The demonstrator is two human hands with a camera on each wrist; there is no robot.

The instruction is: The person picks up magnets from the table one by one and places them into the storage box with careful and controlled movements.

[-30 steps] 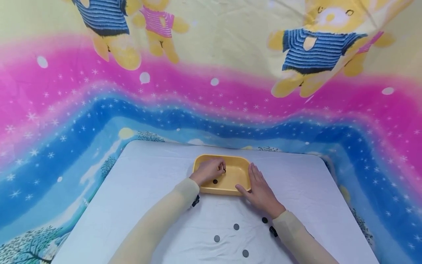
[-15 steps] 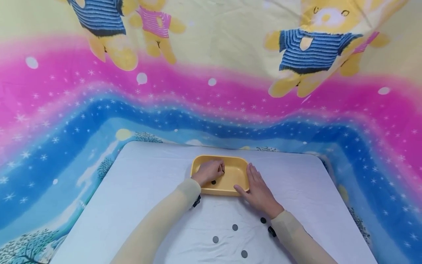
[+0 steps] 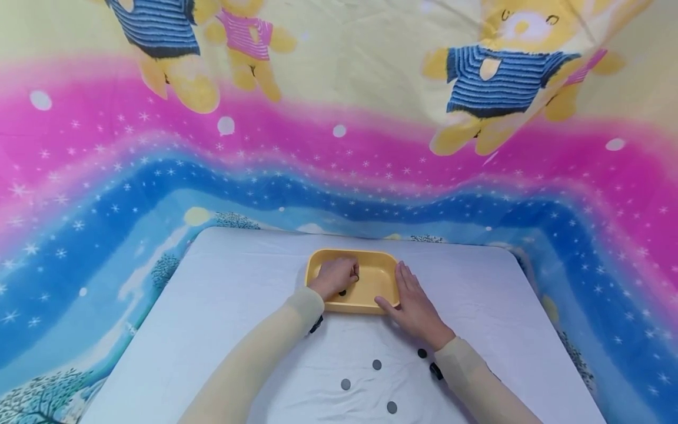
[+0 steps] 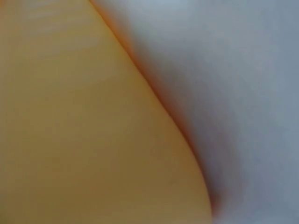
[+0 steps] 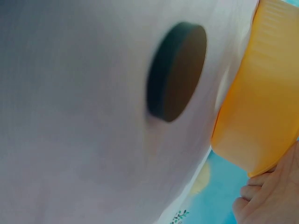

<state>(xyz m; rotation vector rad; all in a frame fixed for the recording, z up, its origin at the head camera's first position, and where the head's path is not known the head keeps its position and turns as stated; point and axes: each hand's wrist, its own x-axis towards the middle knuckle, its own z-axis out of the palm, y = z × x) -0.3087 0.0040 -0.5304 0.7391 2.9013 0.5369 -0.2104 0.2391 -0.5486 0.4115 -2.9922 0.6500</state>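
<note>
My left hand reaches over the near left side of a yellow tray, fingers curled close over its floor. A small black disc is pinched at its fingertips, mostly hidden. Another black disc lies on the tray floor just under that hand, partly covered. Along the tray's right end rests my right hand, fingers straight and thumb over the near right corner. The right wrist view also has this hand against the tray wall. Only the blurred tray wall and white cloth fill the left wrist view.
On the white cloth-covered table lie several loose discs: a black disc near my right wrist, and grey discs, including a grey disc, nearer the front. A patterned curtain stands behind the table's far edge.
My left hand has sunk slightly toward the tray floor with the black disc, covering more of the disc below it. The right hand stays at the tray's end. The head view shifts slightly.
</note>
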